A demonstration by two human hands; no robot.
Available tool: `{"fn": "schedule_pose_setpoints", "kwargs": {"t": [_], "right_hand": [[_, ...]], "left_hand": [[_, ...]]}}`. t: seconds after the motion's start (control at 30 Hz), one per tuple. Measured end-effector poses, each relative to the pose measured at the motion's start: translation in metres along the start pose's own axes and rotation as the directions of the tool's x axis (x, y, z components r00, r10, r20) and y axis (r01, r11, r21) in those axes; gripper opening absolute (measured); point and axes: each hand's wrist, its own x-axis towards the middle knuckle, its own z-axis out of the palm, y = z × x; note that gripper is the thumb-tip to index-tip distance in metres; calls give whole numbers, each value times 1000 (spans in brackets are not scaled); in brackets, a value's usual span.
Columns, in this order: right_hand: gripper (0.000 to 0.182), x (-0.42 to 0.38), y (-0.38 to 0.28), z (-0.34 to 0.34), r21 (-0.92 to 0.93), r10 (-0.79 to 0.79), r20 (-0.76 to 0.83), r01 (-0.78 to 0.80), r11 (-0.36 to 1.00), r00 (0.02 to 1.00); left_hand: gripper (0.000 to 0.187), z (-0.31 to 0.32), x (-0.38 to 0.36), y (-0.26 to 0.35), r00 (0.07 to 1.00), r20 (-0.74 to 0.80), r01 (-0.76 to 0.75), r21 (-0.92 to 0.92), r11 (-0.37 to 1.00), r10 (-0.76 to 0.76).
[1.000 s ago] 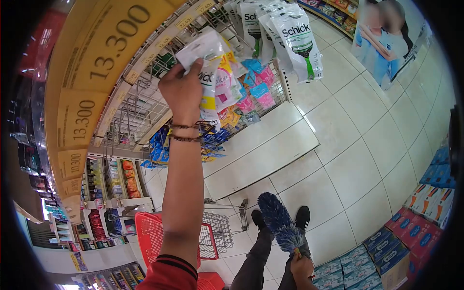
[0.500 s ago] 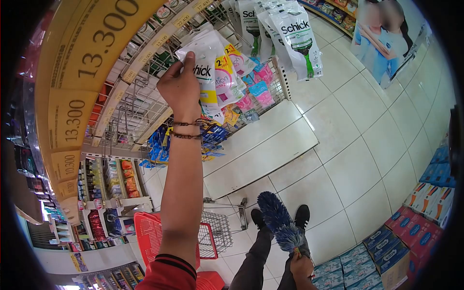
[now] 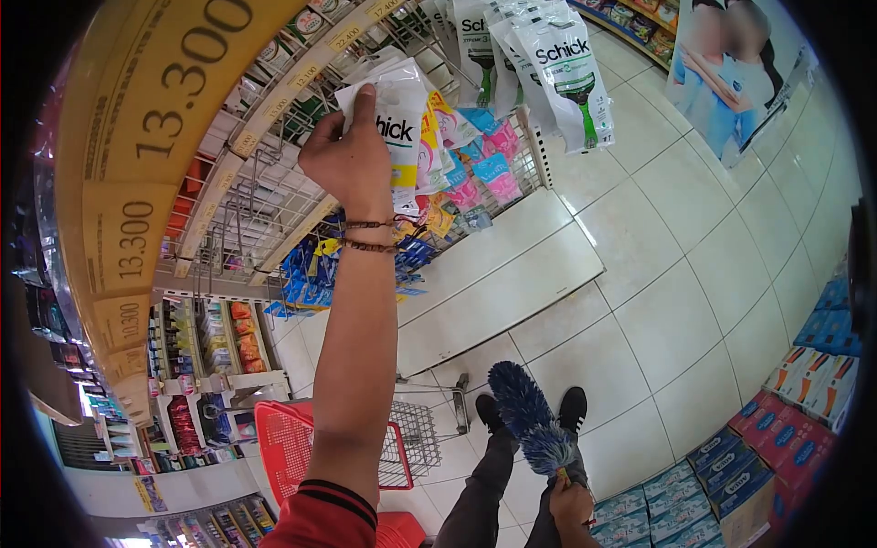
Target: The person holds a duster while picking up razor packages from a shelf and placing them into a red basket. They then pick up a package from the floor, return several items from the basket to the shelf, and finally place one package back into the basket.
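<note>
My left hand reaches up to the rack, thumb pressed on the front of a white Schick razor pack, fingers closed behind its top. More packs in white, yellow and pink hang directly behind it, partly covered. Low in the view, my right hand is wrapped around the handle of a blue and grey fluffy duster. The duster's head points up, above the floor between my shoes.
Schick packs with green razors hang at the rack's end. A wire rack bears price strips. Below stand a red basket and a wire basket. Stacked boxes line the lower right; a poster stands behind.
My left hand and forearm have shifted slightly right, and the front Schick pack now covers more of the yellow and pink packs behind it. My right hand and the duster look almost unmoved.
</note>
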Motion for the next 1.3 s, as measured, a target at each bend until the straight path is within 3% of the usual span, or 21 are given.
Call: {"fn": "schedule_pose_setpoints", "kwargs": {"t": [0.07,0.37,0.5,0.57,0.9,1.0,1.3], "right_hand": [[51,0,-1,1,2,-25,-64,25,1000,998],[51,2,0,3,-20,-18,-54,17,1000,998],[52,1,-1,1,-17,-12,-59,11,1000,998],[51,0,-1,0,-5,-19,-56,19,1000,998],[53,0,-4,-1,-18,-2,-6,2,1000,1000],[50,0,-3,3,-39,-43,-87,40,998,995],[51,7,-6,-1,-23,-34,-55,33,999,998]], "left_hand": [[42,2,1,1,999,-34,-29,49,998,31],[40,0,6,16,977,-4,-201,313,928,213],[39,-2,8,18,959,30,-276,313,909,281],[38,-3,7,22,938,24,-320,449,834,347],[32,-6,3,33,925,57,-347,533,772,377],[40,-7,4,39,958,112,-279,554,784,262],[32,-3,8,18,958,73,-281,447,849,279]]}}
